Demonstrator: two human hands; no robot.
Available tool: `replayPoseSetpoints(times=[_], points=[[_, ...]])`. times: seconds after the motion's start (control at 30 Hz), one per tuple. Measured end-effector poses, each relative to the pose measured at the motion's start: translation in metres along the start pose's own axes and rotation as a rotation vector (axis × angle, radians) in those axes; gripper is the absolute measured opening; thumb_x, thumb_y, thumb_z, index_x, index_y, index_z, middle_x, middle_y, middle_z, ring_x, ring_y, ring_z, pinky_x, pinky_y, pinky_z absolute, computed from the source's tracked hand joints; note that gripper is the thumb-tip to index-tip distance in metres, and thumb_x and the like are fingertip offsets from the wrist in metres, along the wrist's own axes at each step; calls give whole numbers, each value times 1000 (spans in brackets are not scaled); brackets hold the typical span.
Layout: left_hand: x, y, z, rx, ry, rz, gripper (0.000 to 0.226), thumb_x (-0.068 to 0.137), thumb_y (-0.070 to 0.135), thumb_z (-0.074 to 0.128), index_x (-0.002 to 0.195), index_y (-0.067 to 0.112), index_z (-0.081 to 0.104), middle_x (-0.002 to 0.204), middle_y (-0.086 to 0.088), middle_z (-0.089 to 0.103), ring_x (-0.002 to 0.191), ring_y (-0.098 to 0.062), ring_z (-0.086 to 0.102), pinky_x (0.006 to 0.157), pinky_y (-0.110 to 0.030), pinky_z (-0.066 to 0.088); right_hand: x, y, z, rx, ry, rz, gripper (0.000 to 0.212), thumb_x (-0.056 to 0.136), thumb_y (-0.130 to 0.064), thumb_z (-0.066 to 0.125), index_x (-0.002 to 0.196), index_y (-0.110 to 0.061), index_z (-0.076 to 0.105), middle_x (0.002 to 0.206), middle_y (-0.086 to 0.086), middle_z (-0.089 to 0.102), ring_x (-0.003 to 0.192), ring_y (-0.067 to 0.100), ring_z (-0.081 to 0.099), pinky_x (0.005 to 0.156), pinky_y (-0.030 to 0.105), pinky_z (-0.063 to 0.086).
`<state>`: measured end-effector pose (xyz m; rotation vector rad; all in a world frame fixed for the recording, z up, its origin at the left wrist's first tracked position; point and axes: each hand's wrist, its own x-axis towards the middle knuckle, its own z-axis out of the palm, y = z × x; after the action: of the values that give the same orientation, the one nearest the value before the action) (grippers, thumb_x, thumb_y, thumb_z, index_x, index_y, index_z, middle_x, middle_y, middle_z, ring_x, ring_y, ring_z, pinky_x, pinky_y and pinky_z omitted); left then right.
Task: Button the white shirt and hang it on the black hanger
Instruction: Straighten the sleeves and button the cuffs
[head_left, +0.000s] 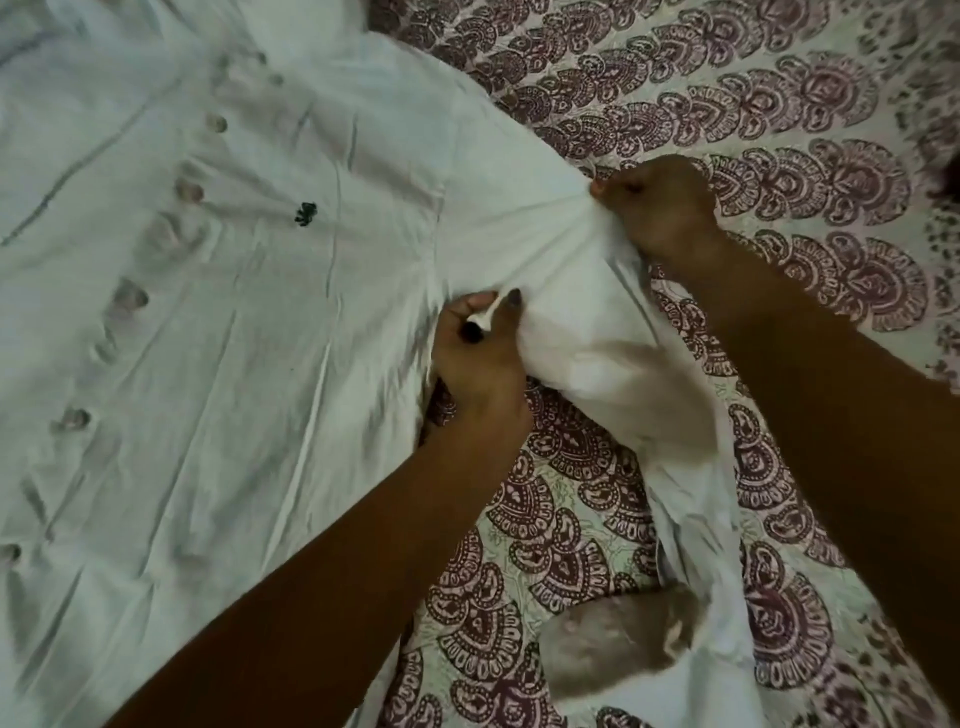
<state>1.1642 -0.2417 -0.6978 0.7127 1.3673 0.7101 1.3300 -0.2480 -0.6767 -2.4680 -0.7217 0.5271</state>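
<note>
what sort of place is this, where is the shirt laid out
Probably a bed at home, though no walls or furniture show. The white shirt lies spread flat on a printed sheet with maroon paisley motifs, which covers the whole surface in view.

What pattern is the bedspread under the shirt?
The bedspread has maroon paisley-like print on pale ground; head view.

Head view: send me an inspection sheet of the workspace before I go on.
Surface: patterned bedsheet, maroon print.
Job's things: white shirt lies flat, front up, buttons in a row; black hanger not seen.
Clutter: blurred pale lump, cannot tell what.
Hands: left hand and right hand each grip the bunched sleeve.
Cables: nothing seen.
Surroundings: nothing seen beyond the bedsheet.
</note>
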Motion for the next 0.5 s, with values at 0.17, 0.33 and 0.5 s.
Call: replayPoseSetpoints(times=[0.17, 0.33, 0.5], points=[[0, -2, 0, -78, 6, -49, 20, 81, 4, 68, 89, 22, 65, 113, -3, 63, 113, -25, 58, 98, -40, 49, -13, 3, -7, 154, -479, 229, 32, 80, -42, 69, 85, -12, 61, 81, 11, 64, 70, 21, 59, 66, 31, 50], [-3, -3, -10, 12, -4, 88, 30, 78, -5, 67, 99, 16, 62, 108, -6, 63, 111, -24, 59, 97, -35, 49, -18, 26, -15, 222, -176, 166, 24, 72, -27, 80, 73, -10, 63, 53, -1, 56, 32, -3, 47, 35, 10, 36], [-23, -15, -12, 33, 64, 122, 38, 79, 5, 70, 106, 11, 43, 110, -13, 57, 100, -22, 58, 91, -29, 50, -28, 28, -16, 276, -382, 277, 41, 66, -44, 79, 73, -8, 61, 59, 1, 62, 53, 10, 59, 53, 21, 46]])
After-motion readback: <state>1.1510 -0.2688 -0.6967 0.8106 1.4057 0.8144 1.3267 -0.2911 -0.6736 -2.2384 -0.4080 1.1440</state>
